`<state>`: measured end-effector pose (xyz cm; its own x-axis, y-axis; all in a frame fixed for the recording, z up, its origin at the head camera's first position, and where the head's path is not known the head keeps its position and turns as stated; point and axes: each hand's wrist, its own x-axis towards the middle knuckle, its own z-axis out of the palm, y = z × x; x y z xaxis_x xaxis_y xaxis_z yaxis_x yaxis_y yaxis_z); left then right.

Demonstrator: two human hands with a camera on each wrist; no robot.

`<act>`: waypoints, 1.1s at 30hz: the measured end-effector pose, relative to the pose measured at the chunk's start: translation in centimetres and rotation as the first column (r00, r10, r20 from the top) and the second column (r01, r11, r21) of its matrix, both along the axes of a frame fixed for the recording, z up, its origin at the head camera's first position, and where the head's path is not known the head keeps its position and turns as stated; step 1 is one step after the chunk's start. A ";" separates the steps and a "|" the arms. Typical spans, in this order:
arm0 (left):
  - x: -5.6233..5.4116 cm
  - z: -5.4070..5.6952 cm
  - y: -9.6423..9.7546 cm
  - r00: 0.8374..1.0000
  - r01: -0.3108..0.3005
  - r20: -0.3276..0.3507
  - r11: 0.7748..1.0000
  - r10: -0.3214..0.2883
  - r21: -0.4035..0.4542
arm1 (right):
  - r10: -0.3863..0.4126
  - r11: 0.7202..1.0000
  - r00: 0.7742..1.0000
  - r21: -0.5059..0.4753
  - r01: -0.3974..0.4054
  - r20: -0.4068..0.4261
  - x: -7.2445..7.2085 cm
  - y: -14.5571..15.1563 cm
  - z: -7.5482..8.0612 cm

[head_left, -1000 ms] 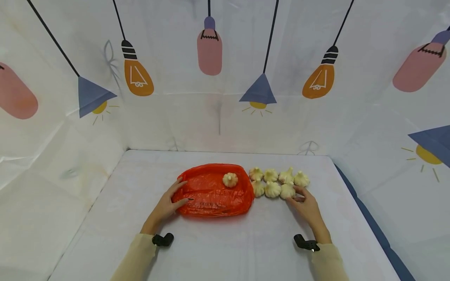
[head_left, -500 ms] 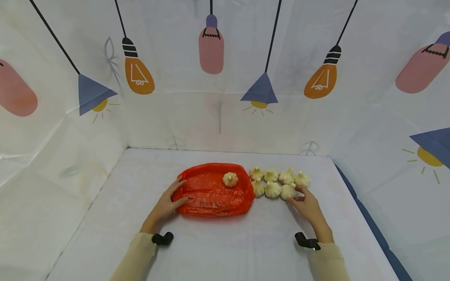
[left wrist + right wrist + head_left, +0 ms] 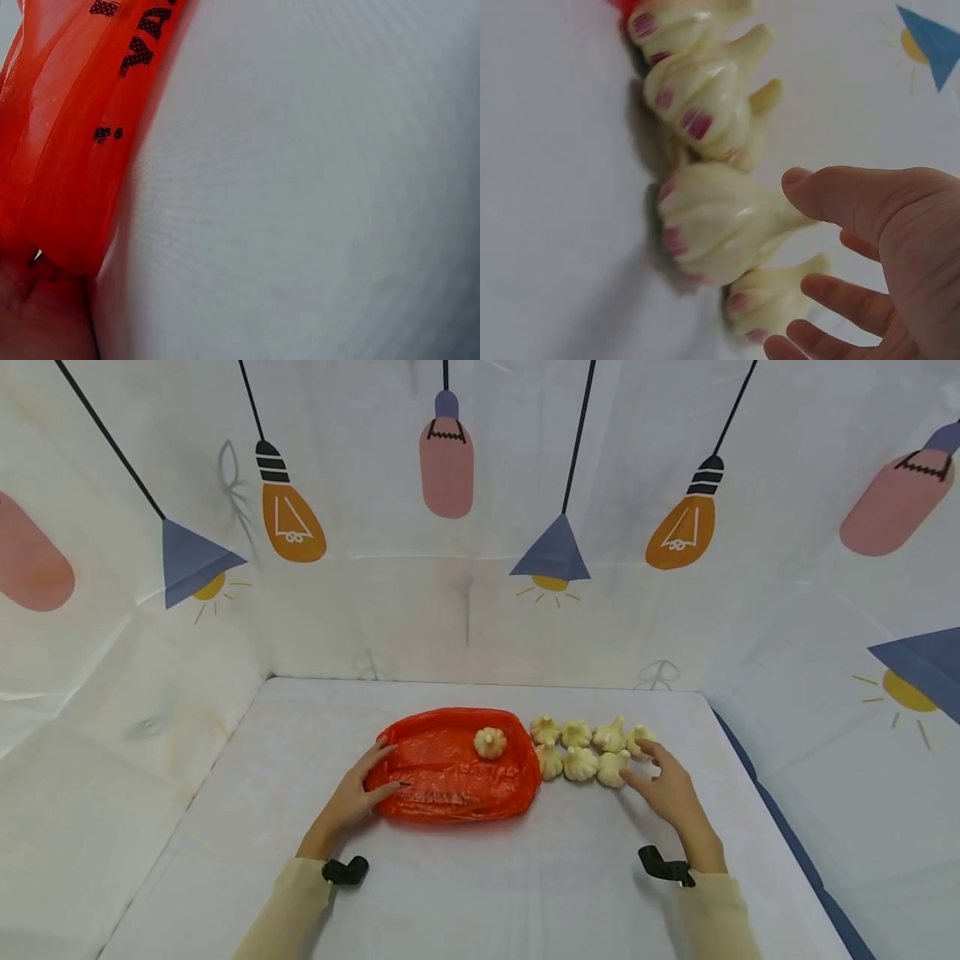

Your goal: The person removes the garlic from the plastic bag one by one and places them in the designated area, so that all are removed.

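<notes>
My left hand [image 3: 352, 795] holds the left end of a red plastic bag [image 3: 442, 777], thumb and fingers spread over its edge. Black print marks the bag [image 3: 75, 150] in the left wrist view. On the bag's right part sits one garlic bulb [image 3: 490, 743]. Right of the bag, pale garlic bulbs [image 3: 581, 763] stand in two rows, three in front and several behind. My right hand [image 3: 670, 783] is beside the right end of these rows, thumb and fingers apart and nothing between them. In the right wrist view, its thumb overlaps the stem of a garlic bulb [image 3: 716, 225].
A white table [image 3: 480, 885] carries everything. Behind and at the sides hang white sheets [image 3: 390, 618] printed with lamps and bulbs. Dark blue cloth [image 3: 787, 827] runs along the table's right edge.
My right hand has let go of the front row's rightmost garlic bulb, drawn slightly right, and its fingers have spread. My left hand stays on the bag.
</notes>
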<state>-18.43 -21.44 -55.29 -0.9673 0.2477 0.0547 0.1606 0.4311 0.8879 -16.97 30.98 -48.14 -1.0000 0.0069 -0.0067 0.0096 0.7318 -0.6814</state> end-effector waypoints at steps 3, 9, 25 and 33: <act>0.0 0.1 0.0 1.000 -0.001 0.016 1.000 0.001 0.005 | 0.038 0.999 0.998 0.026 -0.036 -0.057 -0.3 -0.6 1.3; 0.0 0.2 0.0 0.999 -0.001 0.035 1.000 0.000 0.019 | 0.140 0.989 0.983 0.058 -0.134 -0.118 -1.5 -2.6 3.7; 0.0 0.1 -0.1 1.000 0.012 0.015 1.000 -0.011 -0.005 | 0.285 0.940 0.951 -0.157 -0.302 -0.123 -4.0 -10.9 7.3; 0.0 0.0 -0.1 1.000 0.004 0.024 1.000 -0.004 -0.015 | 0.378 0.886 0.925 -0.271 -0.377 -0.052 -4.7 -15.4 7.3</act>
